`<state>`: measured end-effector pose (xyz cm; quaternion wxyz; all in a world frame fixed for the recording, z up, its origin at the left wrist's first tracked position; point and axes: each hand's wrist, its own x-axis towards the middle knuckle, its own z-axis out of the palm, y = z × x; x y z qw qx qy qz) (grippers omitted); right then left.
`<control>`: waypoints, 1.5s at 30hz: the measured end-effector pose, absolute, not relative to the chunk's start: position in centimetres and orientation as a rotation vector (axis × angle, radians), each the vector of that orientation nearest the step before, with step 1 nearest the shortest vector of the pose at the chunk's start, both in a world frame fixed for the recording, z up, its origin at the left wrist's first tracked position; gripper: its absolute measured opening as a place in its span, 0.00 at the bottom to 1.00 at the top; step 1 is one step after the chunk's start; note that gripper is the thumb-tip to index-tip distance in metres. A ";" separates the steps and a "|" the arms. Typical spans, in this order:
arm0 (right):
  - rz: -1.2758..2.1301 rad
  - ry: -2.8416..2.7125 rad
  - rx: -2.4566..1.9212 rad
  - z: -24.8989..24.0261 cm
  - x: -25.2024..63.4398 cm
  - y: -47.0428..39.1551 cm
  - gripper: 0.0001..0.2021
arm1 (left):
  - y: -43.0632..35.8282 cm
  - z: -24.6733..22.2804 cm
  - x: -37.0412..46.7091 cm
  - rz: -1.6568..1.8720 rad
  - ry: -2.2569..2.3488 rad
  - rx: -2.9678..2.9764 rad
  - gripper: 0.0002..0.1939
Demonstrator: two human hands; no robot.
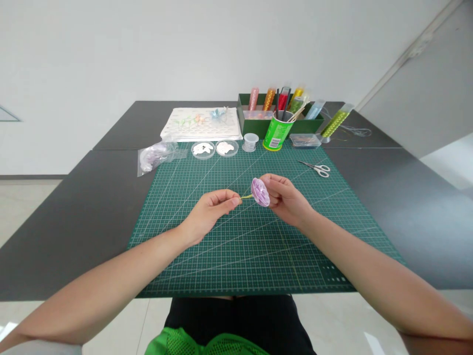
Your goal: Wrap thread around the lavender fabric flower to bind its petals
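Note:
A pale purple artificial flower (260,192) on a thin yellow-green stem is held up over the green cutting mat (221,266). My left hand (214,209) pinches the lower end of the stem between thumb and forefinger. At the blossom's right edge, my right hand (284,197) has its fingers curled together against the outer petals; the fingertips are partly hidden behind the blossom. The flower tilts with its face toward the right and toward me.
White-handled scissors (318,168) lie on the mat at right. Behind stand two dishes of white pieces (203,149), a clear spool (250,142), a green can (278,132) and a green box (254,127) of colored tubes. A plastic bag (155,156) and white sheets (201,130) lie at left.

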<state>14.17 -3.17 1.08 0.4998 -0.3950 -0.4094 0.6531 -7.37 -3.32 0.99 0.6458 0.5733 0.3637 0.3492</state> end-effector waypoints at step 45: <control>1.724 -1.297 -0.777 -0.1 11.5 -5.8 0.17 | -2.4 1.2 -7.7 1.042 0.940 1.376 0.11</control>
